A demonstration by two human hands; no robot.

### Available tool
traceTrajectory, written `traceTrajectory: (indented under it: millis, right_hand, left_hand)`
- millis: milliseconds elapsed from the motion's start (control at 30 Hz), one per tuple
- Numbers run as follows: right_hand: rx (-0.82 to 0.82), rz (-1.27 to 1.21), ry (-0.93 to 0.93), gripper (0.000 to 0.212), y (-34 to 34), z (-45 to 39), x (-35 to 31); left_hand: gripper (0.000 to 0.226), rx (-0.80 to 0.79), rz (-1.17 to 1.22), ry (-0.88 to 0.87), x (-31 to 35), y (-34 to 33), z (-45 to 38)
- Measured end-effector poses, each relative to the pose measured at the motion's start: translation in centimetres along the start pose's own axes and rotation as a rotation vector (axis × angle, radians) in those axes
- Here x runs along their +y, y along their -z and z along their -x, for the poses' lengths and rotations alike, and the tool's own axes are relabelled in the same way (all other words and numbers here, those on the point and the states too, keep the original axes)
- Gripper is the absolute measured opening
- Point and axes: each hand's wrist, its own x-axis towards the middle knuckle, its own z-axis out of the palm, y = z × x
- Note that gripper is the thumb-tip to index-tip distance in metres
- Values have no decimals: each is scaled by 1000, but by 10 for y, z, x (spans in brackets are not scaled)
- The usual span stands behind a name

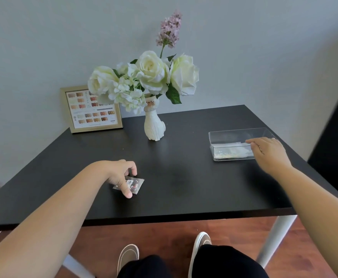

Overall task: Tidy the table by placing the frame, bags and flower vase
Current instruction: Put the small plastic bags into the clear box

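Clear plastic bag (131, 184): small, holding dark and reddish bits, lying flat near the table's (184, 187) front edge.
Left hand (121, 175): fingers curling onto the bag, pinching it against the black top.
Right hand (268, 152): fingers spreading loosely over the clear box (230, 137), gripping nothing.
Vase (154, 127): white, cat-shaped, standing beside the gold frame (92, 110) at the back.
Open room: bare tabletop lying between bag and box.
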Motion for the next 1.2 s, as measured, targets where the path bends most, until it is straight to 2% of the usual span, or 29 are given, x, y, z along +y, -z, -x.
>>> traceTrajectory:
  millis: [200,333,500,567,667,800,900,1033,1200]
  right_hand:
    - [-19,54,8,36,0,0,3]
    - [-28,54,8,37,-1,0,3]
    - [-21,53,4,37,-2,0,4]
    - [-23,53,5,37,-2,0,4]
    - [-24,54,9,38,-2,1,4]
    - [-26,43,3,39,-4,2,6]
    - [6,20,10,38,-6,6,5]
    - [96,-11,-8,35,-10,17,6]
    - [188,-154,-134,46,-7,17,8]
  left_hand:
    - [52,25,38,-82,18,1,-8]
    - [44,106,89,-139,34,-1,-15]
    - [14,56,431,-301,80,0,-14]
    - [27,118,496,-276,100,3,-20]
    - [17,215,416,-261,126,8,-32]
    - [25,370,343,-348,163,19,-43]
    - [16,488,380,-450,192,32,-47]
    - [17,557,429,-580,223,43,-54]
    - [24,582,433,-610,256,37,-65]
